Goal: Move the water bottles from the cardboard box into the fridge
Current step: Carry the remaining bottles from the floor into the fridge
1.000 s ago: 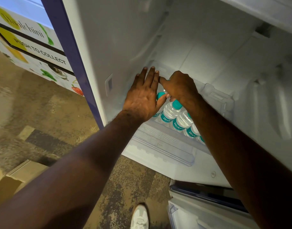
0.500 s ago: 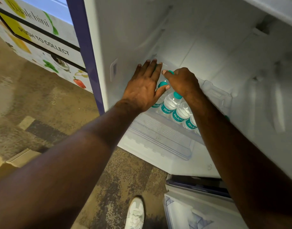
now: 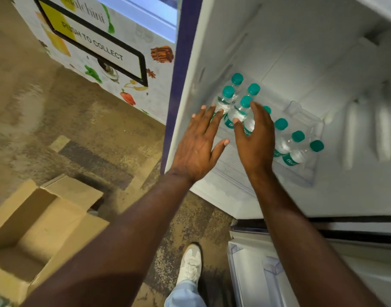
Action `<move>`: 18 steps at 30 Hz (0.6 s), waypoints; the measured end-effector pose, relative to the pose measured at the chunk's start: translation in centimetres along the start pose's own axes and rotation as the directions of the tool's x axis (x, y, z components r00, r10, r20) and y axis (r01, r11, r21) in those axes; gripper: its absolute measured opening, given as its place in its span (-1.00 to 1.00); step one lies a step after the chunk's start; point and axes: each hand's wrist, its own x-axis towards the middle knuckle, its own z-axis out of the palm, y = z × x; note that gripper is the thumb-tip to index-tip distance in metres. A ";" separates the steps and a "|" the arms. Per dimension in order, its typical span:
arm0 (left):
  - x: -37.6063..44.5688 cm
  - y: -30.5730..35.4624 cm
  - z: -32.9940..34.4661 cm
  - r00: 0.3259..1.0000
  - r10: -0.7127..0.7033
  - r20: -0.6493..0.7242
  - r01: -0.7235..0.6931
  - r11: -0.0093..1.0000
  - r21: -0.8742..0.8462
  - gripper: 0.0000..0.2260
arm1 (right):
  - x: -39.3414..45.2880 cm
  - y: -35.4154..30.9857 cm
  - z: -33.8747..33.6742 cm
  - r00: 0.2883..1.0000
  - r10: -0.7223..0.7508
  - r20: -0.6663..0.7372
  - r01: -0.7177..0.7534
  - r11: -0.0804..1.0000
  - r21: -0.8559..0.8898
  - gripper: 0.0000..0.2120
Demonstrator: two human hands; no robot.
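Observation:
Several clear water bottles (image 3: pixel 240 109) with teal caps stand in a cluster on the white shelf (image 3: pixel 300 176) of the open fridge, with more in a row to the right (image 3: pixel 297 149). My left hand (image 3: pixel 199 145) hovers with spread straight fingers just in front of the left bottles. My right hand (image 3: pixel 255 138) is beside it, fingers relaxed, in front of the middle bottles and holding nothing. The cardboard box (image 3: pixel 30 235) sits open on the floor at lower left; its visible inside shows no bottles.
A vending machine (image 3: pixel 106 47) marked "PUSH TO COLLECT" stands left of the fridge. The fridge's blue side edge (image 3: pixel 179 85) runs down the middle. A lower door bin (image 3: pixel 267 273) and my white shoe (image 3: pixel 190 264) are below, on speckled floor.
Both hands have drawn back from the bottles and opened; the right hand let go of the bottle top. The view swung right and down, showing the box and more bottles.

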 end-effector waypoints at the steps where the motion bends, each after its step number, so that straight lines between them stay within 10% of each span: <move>1: -1.1 -0.2 0.0 1.000 -0.018 -0.003 0.018 1.000 -0.007 -0.39 | -1.3 0.0 0.4 1.000 -0.004 0.019 0.004 1.000 0.025 -0.44; 18: -22.8 -10.3 -3.3 0.905 -0.397 0.156 0.376 0.915 0.148 -0.43 | -21.0 -4.9 9.9 0.877 0.009 0.480 -0.006 1.000 -0.007 -0.32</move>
